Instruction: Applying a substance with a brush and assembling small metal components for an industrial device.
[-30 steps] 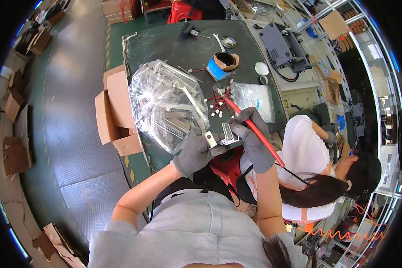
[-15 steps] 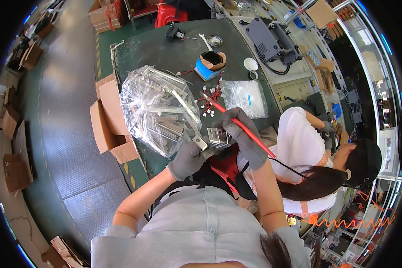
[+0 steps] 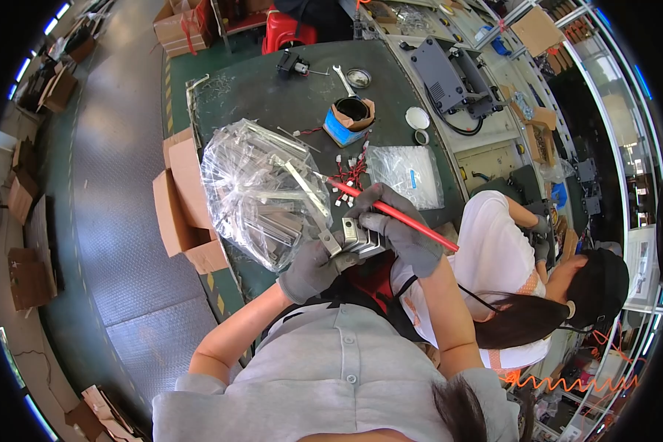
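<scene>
Both my hands wear grey gloves and meet low in front of me. My left hand [image 3: 311, 272] is closed around silvery metal brackets [image 3: 355, 234] with bent, holed faces. A flat metal strip [image 3: 330, 241] with a hole sticks out above its fingers. Gripped in my right hand [image 3: 405, 237] is a slim red-handled tool [image 3: 412, 221] resembling a soldering iron. Its pale tip points up and left, over the table, apart from the brackets. The right fingertips are at the brackets' upper edge; whether they press on them is hard to see.
A clear plastic bag of metal strips [image 3: 261, 199] lies beyond my left hand. Red-black wires with white connectors [image 3: 350, 177], a blue box with a can [image 3: 344, 127] and a white packet [image 3: 405, 175] sit farther off. A co-worker [image 3: 486, 236] sits close on my right.
The brackets have tilted and shifted slightly down in my hands. The red tool's tip has moved left and down, its shaft lying flatter. My view has shifted slightly.
</scene>
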Demonstrator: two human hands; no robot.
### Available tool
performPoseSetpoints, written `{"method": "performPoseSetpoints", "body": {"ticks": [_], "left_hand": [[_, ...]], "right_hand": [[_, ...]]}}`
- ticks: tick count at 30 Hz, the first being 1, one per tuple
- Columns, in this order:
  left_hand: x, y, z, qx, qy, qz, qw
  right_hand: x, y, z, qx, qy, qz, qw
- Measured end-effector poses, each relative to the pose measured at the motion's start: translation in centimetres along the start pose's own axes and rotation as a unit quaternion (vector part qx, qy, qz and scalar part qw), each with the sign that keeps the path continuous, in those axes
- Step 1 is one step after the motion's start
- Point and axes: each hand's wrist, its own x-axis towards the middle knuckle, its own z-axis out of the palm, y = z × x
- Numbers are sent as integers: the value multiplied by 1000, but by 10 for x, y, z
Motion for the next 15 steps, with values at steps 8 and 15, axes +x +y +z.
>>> {"method": "performPoseSetpoints", "body": {"ticks": [8, 15], "left_hand": [[15, -10, 1, -2, -86, -44, 995], [19, -15, 8, -164, -112, -117, 973]], "right_hand": [[17, -18, 1, -91, -123, 43, 987], [21, -26, -5, -133, -121, 66, 981]]}}
